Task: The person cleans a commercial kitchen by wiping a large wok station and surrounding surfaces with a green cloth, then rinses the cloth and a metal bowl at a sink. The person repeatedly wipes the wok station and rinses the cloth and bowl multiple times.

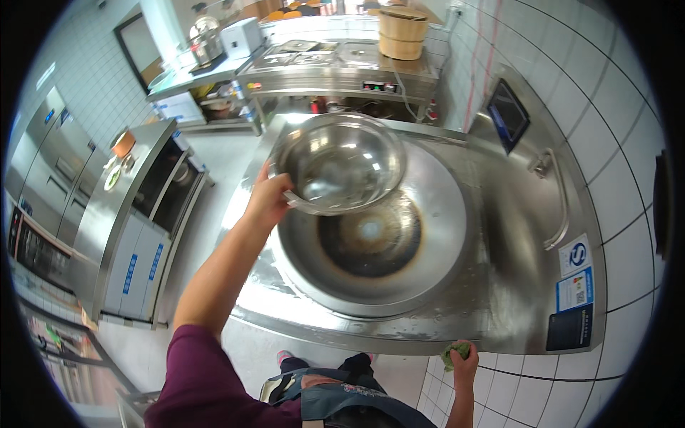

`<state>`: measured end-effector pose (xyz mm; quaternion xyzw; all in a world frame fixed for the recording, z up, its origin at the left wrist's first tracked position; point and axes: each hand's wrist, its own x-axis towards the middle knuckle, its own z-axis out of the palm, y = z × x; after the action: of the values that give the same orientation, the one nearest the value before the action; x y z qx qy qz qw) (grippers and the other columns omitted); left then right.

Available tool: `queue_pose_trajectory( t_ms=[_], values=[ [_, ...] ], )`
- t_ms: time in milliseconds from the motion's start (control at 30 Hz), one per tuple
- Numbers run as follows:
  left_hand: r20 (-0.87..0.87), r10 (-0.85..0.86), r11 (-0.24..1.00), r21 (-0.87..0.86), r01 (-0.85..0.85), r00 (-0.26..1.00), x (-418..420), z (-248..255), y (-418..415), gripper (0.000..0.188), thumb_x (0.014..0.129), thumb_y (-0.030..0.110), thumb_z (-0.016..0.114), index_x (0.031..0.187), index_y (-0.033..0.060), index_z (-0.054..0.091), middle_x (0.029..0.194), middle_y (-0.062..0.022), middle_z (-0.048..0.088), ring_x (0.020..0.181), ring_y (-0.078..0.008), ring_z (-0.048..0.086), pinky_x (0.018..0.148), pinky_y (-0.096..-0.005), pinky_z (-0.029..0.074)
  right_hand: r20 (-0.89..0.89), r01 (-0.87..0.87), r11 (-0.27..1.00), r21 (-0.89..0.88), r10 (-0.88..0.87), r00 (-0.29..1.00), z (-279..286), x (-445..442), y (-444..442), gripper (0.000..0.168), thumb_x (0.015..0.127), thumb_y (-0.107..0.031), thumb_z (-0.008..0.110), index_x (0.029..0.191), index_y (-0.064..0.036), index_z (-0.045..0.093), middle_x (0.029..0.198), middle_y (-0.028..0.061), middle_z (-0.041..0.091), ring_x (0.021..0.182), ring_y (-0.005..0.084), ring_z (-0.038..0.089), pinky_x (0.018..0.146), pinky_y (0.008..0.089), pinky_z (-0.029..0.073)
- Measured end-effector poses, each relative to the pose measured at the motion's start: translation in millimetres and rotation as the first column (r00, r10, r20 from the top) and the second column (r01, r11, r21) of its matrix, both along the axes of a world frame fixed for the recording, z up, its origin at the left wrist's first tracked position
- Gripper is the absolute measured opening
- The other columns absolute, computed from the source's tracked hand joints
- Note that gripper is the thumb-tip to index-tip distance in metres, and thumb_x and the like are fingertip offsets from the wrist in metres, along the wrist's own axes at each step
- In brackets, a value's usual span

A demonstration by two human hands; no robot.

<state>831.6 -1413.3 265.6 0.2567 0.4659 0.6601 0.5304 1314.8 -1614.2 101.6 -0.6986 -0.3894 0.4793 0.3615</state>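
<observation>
My left hand grips the near-left rim of a large stainless steel bowl. The bowl is over the far left part of a big wok set into a steel stove top. Dark, browned metal rings a pale spot at the wok's bottom. Low on the right, my right hand is closed around a crumpled green cloth or scouring pad at the stove's front edge. Whether the bowl contains any liquid is hard to tell through the reflections.
A swivel faucet and a dark display panel are on the steel backsplash to the right. Beyond the stove stands a steam-table counter with a wooden bucket. A steel worktable holds an orange pot at left.
</observation>
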Motion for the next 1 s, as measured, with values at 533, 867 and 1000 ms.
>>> queue_pose_trajectory(
  t_ms=[533, 867, 1000],
  values=[
    [0.095, 0.76, 0.649, -0.161, -0.744, 0.642, -253, -75, -428, 0.065, 0.064, -0.012, 0.038, 0.124, 0.0114, 0.036, 0.1, -0.0046, 0.05, 0.08, -0.013, 0.049, 0.069, -0.0264, 0.045, 0.729, -0.42, 0.673, -0.608, 0.683, 0.04, -123, -336, 43, 0.051, 0.072, -0.019, 0.054, 0.107, 0.017, 0.046, 0.112, 0.0364, 0.044, 0.104, 0.0483, 0.042, 0.09, 0.0555, 0.028],
    [0.191, 0.76, 0.65, -0.236, -0.723, 0.621, -259, -88, -464, 0.066, 0.064, -0.012, 0.038, 0.126, 0.0103, 0.035, 0.106, -0.0064, 0.05, 0.086, -0.015, 0.05, 0.077, -0.0271, 0.045, 0.837, -0.773, 0.593, -0.225, 0.523, 0.158, -79, -457, 27, 0.035, 0.072, -0.007, 0.053, 0.107, -0.002, 0.047, 0.113, 0.015, 0.046, 0.109, 0.0329, 0.04, 0.091, 0.0494, 0.03],
    [0.161, 0.782, 0.621, -0.273, -0.734, 0.602, -252, -89, -469, 0.067, 0.063, -0.012, 0.037, 0.127, 0.0098, 0.035, 0.107, -0.0068, 0.049, 0.089, -0.0163, 0.05, 0.079, -0.0271, 0.044, 0.853, -0.766, 0.584, -0.268, 0.513, 0.093, -50, -484, 27, 0.019, 0.073, -0.011, 0.055, 0.091, -0.005, 0.057, 0.102, 0.0127, 0.053, 0.103, 0.0323, 0.047, 0.082, 0.0471, 0.04]
  ],
)
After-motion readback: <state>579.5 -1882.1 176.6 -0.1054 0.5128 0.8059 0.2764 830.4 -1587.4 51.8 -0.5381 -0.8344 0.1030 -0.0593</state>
